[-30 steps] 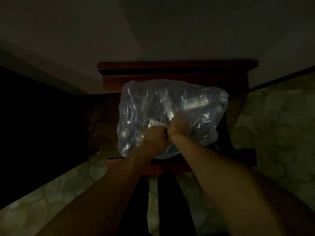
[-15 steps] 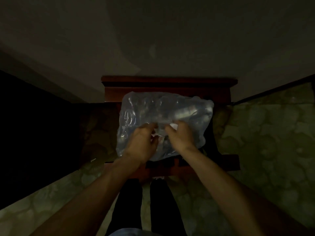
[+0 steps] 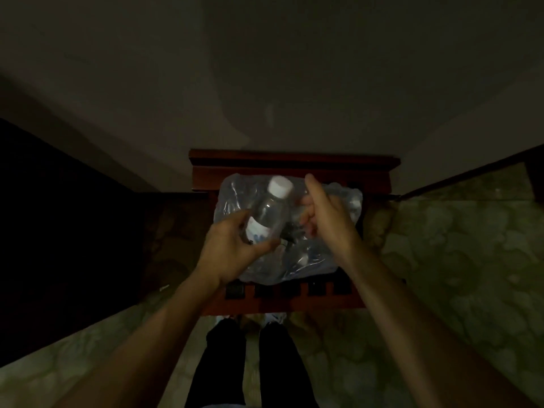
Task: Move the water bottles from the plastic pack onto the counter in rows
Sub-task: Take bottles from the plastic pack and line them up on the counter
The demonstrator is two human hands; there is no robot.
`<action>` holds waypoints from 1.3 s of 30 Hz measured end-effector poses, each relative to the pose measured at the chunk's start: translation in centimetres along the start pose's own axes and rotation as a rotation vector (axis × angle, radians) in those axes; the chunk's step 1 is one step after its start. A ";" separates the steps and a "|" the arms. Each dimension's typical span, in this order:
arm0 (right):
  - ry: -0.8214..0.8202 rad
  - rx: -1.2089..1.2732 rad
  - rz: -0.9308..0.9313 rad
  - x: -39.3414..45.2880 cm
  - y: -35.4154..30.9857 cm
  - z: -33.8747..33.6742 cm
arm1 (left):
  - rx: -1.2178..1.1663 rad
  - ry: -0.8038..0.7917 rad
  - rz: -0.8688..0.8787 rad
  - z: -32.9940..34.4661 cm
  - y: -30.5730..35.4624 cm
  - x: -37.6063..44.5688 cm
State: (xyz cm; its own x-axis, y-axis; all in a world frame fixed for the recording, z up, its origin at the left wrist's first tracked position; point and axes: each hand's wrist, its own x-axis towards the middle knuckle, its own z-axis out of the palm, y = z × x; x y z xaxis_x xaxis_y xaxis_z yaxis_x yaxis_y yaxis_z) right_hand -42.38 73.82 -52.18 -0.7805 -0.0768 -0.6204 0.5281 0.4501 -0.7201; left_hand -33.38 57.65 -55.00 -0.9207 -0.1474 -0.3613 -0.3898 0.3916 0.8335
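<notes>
Water bottle [image 3: 269, 214], clear, full-looking, likely weighty and slick, gripped low around its label by left hand [image 3: 232, 248]; right hand [image 3: 323, 214] pinching soft plastic pack [image 3: 318, 254].

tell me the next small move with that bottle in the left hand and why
Probably carry it clear and stand it on the counter: the left hand already grips the water bottle above the plastic pack; no bottles show on the marbled counter.
</notes>
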 end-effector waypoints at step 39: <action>-0.285 -0.970 -0.068 7.8 9.2 6.7 | -0.312 0.052 -0.223 -2.5 -3.7 0.0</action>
State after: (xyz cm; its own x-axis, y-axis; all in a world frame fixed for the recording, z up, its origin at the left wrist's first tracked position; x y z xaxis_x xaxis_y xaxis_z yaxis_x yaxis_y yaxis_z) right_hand -41.38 71.41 -65.75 -0.6230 -0.2818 -0.7297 -0.1129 0.9555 -0.2726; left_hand -32.01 53.90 -57.04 -0.8094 -0.2470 -0.5328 -0.5598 0.0505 0.8271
